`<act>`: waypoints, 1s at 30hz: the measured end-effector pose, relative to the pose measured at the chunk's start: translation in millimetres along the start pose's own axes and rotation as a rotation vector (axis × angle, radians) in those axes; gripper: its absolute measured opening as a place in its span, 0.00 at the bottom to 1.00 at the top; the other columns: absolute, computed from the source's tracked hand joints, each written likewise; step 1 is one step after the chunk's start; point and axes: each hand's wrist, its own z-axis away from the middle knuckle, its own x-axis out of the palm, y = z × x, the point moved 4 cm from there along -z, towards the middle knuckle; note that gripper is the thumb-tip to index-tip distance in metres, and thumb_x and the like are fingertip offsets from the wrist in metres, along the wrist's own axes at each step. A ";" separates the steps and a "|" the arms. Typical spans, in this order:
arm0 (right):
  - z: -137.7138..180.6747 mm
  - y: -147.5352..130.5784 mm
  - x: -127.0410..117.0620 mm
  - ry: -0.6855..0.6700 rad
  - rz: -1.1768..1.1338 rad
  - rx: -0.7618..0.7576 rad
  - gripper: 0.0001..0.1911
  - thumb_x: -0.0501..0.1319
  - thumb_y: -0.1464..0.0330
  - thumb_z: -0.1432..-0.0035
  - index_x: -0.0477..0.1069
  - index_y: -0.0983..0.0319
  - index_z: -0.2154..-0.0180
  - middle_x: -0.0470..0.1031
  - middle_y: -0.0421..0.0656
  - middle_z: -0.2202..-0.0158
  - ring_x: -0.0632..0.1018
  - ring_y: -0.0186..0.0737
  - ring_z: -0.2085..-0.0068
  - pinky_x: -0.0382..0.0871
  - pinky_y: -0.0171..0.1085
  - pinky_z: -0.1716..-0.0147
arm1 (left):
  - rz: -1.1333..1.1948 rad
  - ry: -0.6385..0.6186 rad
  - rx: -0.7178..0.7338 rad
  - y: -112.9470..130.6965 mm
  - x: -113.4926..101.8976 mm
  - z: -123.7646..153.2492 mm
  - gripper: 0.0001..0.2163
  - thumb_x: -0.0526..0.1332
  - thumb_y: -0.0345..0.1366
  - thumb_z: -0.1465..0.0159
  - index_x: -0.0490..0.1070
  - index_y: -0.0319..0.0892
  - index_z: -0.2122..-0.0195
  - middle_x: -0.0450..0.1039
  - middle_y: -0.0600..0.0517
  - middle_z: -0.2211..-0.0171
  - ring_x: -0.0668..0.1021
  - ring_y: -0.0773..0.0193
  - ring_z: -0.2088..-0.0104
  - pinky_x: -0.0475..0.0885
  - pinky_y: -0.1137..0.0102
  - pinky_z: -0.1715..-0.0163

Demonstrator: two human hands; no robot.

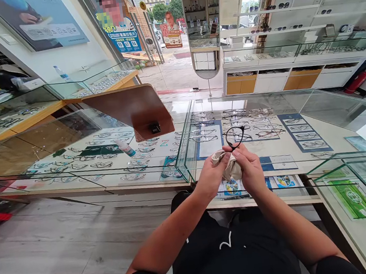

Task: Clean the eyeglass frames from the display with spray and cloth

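Note:
Both my hands are close together above the glass counter. My left hand [213,173] is closed on a pale beige cloth [231,169], which bunches between the two hands. My right hand [249,166] grips a pair of dark-framed eyeglasses [236,138] at the lower part. One round rim sticks up past the fingertips. The other rim is hidden by the cloth and my fingers. The fingers of both hands nearly meet at the cloth.
Glass display cases [299,94] with many eyeglasses surround me. A brown-backed tabletop mirror [132,110] stands tilted on the left case, near a small bottle [125,147]. A tall standing mirror [202,26] is beyond. A red fire extinguisher [358,81] lies far right.

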 end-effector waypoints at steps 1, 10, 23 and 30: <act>0.0 0.1 -0.1 -0.007 0.006 0.001 0.14 0.70 0.54 0.33 0.90 0.52 0.55 0.80 0.47 0.50 0.75 0.52 0.42 0.70 0.49 0.37 | -0.003 -0.004 -0.002 0.1 0.1 -0.4 0.23 0.78 0.56 0.42 0.82 0.42 0.58 0.81 0.49 0.64 0.81 0.59 0.62 0.77 0.66 0.57; -7.6 -1.6 -6.2 0.024 -0.081 0.068 0.13 0.71 0.55 0.35 0.90 0.53 0.55 0.78 0.45 0.52 0.77 0.48 0.47 0.72 0.46 0.41 | -0.066 -0.153 -0.027 8.6 -4.0 3.8 0.28 0.83 0.52 0.47 0.82 0.39 0.53 0.79 0.50 0.63 0.76 0.65 0.64 0.72 0.69 0.59; -2.6 1.5 0.9 -0.073 0.008 0.023 0.15 0.70 0.53 0.33 0.90 0.52 0.53 0.80 0.46 0.47 0.76 0.50 0.42 0.68 0.49 0.33 | -0.137 0.067 0.102 3.7 -11.4 -3.2 0.25 0.76 0.60 0.40 0.80 0.40 0.62 0.74 0.54 0.69 0.72 0.68 0.68 0.69 0.73 0.66; -8.1 0.3 -6.4 -0.023 -0.017 0.051 0.17 0.71 0.51 0.34 0.89 0.52 0.51 0.80 0.46 0.47 0.77 0.52 0.42 0.70 0.52 0.34 | -0.172 -0.108 0.070 12.1 -5.6 1.6 0.28 0.79 0.56 0.42 0.81 0.39 0.52 0.79 0.50 0.63 0.75 0.65 0.65 0.72 0.71 0.61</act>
